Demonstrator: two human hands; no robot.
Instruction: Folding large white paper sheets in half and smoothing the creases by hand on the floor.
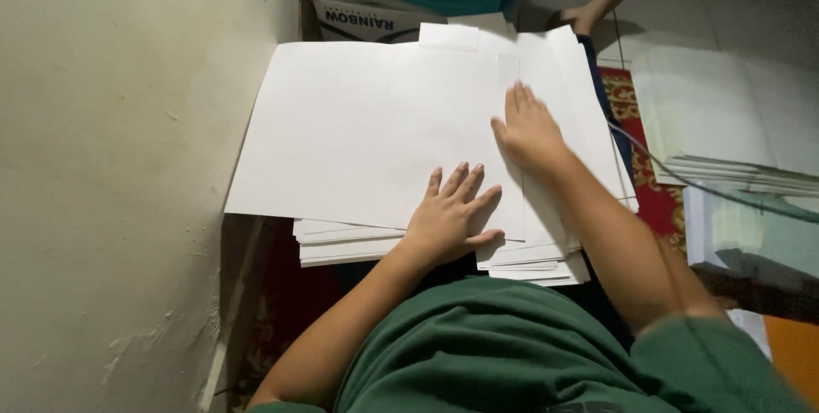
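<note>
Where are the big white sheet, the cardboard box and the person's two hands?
big white sheet (358, 131), head view, bare middle of the paper.
cardboard box (363, 16), head view, its white front side.
left hand (448, 217), head view, back of hand.
right hand (529, 130), head view, back of hand.

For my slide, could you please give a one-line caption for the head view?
Both hands, left hand and right hand, lie flat on a large white sheet atop a paper stack.

Both hands press flat on a large white sheet (367, 131) topping a stack of paper (358, 247): the left hand (448, 217) near its front edge, the right hand (529, 131) farther back. Another paper pile (734, 136) lies well apart, rightward.
</note>
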